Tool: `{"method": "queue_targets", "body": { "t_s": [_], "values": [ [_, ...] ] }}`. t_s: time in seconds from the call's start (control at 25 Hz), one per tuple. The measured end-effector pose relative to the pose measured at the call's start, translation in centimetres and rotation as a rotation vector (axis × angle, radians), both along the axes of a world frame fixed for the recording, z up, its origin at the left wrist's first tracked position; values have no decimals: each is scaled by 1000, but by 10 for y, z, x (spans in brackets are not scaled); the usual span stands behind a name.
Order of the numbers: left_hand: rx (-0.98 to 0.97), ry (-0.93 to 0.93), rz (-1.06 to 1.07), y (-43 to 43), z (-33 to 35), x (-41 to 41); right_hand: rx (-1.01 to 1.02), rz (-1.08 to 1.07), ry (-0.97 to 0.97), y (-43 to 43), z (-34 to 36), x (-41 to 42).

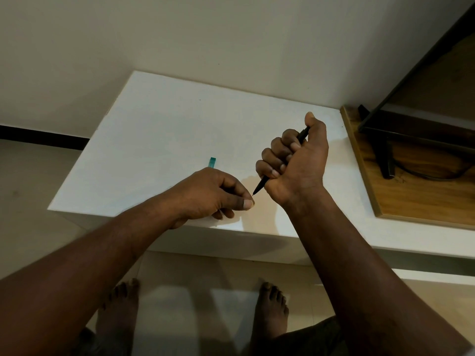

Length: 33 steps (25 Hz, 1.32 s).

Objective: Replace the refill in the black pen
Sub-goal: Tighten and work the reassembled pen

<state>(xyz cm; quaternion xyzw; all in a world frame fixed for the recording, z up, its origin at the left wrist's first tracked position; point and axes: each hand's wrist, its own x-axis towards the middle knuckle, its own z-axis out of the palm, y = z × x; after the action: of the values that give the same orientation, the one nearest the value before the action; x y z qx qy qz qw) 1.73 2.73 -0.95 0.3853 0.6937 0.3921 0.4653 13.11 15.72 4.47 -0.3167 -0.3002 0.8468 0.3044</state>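
Note:
My right hand (295, 160) grips the black pen (261, 185) in a fist above the white ledge (159, 129). The pen's tip points down and left, and its rear end sticks out by my thumb. My left hand (213, 196) is just left of the tip, thumb and forefinger pinched together close to it; I cannot tell whether they hold anything. A teal piece (212, 162), possibly a cap or refill end, shows on the ledge behind my left hand, mostly hidden by it.
A wooden board (416, 201) lies at the ledge's right end and carries a black stand (385, 155) with a cable. Walls close the ledge at the back. My bare feet (272, 309) stand on the tiled floor below the ledge's front edge.

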Motion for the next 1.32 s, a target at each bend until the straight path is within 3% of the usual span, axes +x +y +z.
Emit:
{"method": "queue_targets", "body": {
  "t_s": [1.32],
  "values": [
    [-12,-76,13,-1,3,0,-21,-41,23,1,1,1]
  ]
}}
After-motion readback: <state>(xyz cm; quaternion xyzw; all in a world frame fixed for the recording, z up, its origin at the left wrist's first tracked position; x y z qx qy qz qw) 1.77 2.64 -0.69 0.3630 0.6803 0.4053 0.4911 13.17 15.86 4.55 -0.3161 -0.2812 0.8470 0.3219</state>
